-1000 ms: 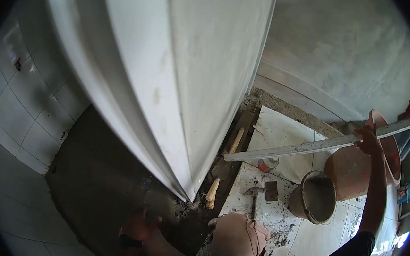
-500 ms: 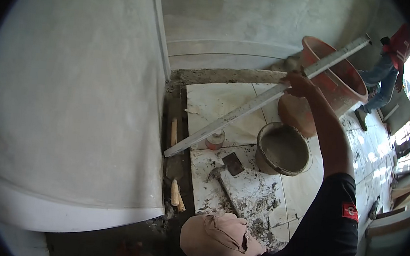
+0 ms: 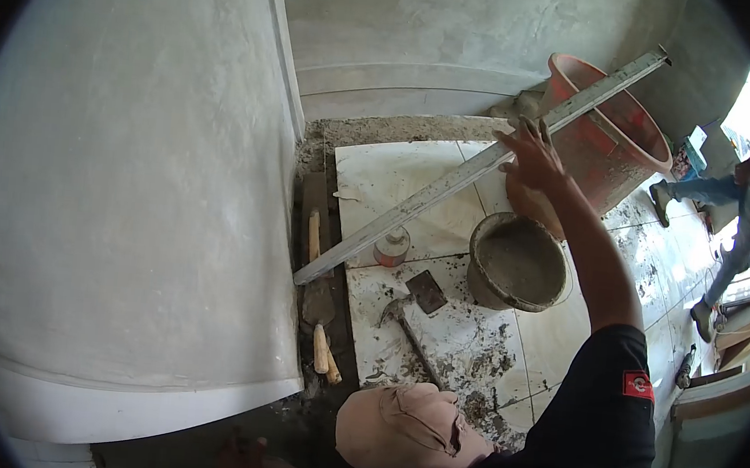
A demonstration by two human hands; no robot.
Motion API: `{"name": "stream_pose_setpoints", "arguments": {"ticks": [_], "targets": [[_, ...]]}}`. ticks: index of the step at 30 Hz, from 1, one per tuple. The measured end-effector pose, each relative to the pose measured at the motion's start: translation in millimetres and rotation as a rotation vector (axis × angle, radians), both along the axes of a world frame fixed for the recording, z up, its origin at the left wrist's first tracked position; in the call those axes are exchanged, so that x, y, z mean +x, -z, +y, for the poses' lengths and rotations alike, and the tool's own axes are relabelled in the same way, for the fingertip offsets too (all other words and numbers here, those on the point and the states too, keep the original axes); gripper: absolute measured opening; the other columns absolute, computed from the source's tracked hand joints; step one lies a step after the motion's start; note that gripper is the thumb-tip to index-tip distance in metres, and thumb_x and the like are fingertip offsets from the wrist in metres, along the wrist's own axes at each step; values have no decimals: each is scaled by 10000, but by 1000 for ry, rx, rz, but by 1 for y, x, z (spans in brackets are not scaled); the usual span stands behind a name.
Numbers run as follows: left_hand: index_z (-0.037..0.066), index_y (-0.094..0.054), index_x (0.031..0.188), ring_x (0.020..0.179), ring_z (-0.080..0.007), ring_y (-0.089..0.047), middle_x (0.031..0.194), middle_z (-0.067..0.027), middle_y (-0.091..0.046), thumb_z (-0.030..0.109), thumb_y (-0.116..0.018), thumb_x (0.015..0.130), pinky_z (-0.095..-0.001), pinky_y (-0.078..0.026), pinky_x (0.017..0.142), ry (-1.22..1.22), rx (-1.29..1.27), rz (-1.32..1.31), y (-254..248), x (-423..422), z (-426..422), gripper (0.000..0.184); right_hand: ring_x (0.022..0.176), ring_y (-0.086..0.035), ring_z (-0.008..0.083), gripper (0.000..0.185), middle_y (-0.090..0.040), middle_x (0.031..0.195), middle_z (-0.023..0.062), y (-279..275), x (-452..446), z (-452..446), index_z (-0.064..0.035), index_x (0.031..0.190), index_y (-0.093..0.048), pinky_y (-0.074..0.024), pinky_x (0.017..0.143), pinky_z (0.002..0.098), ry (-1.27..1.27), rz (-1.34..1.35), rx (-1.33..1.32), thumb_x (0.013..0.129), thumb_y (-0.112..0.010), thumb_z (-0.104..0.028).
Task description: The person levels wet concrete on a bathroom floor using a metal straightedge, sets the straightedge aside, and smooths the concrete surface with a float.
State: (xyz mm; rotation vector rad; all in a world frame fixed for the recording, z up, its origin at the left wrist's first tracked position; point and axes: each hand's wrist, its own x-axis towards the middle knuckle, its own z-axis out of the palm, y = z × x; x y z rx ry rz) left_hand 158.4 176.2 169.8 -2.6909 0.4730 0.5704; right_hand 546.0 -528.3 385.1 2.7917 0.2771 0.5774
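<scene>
Neither of my own hands shows in the head view. Below me, a co-worker in a beige cap (image 3: pixel 393 432) and black sleeve (image 3: pixel 597 392) stretches one arm forward. That person's raised hand (image 3: pixel 538 159) has its fingers spread at a long metal straightedge (image 3: pixel 432 193). The bar slants from the plaster wall's foot up across the big red tub. Another hand (image 3: pixel 243 461), dim and blurred, is low at the left, its grip unclear. Trowels with wooden handles (image 3: pixel 321 350) lie in the gap along the wall, near the bar's lower end.
A bucket of grey mortar (image 3: pixel 520 260) stands beside the red tub (image 3: pixel 611 139). A hammer (image 3: pixel 411 335), a dark square plate (image 3: pixel 426 292) and a small round container (image 3: pixel 392 246) rest on mortar-spattered white tiles (image 3: pixel 398 174). Another person in jeans (image 3: pixel 742 221) is at the right.
The co-worker's raised hand has loosened from around the straightedge, fingers now spread. The person in jeans has moved at the right. My view has shifted slightly.
</scene>
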Motion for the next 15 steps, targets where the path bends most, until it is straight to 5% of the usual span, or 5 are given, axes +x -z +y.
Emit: {"name": "stream_pose_setpoints", "arguments": {"ticks": [1, 3, 8, 15], "targets": [[208, -506, 1392, 1249, -347, -507, 1383, -113, -528, 701, -592, 776, -480, -409, 1041, -2, 3, 1, -27, 9, -22, 794, 1316, -372, 371, 571, -432, 1399, 172, 7, -11, 7, -168, 1311, -572, -313, 1109, 497, -41, -101, 61, 776, -738, -279], [15, -556, 1273, 1017, -411, -625, 1062, -275, -644, 497, -668, 805, -473, -506, 873, -876, -690, -128, -113, 35, -93, 681, 1308, -376, 380, 558, -433, 1398, 177, 28, -34, 23, -149, 1304, -570, -318, 1101, 500, -55, -104, 218, 782, -730, -267], [5, -561, 1272, 1062, -402, -618, 1140, -254, -635, 536, -680, 777, -454, -498, 911, -942, -723, -138, -96, 29, -84, 736, 1128, -544, 378, 413, -603, 1181, 175, 120, -95, 88, -85, 1197, -617, -398, 1010, 498, -102, -54, 647, 821, -696, -236], [18, -571, 1268, 1066, -395, -624, 1141, -243, -643, 512, -692, 767, -447, -500, 907, -1080, -689, -108, -132, 20, -97, 714, 976, -638, 341, 444, -665, 1061, 169, 239, -143, 246, -47, 1151, -637, -514, 848, 416, -149, 738, 903, 818, -668, -340]]}}
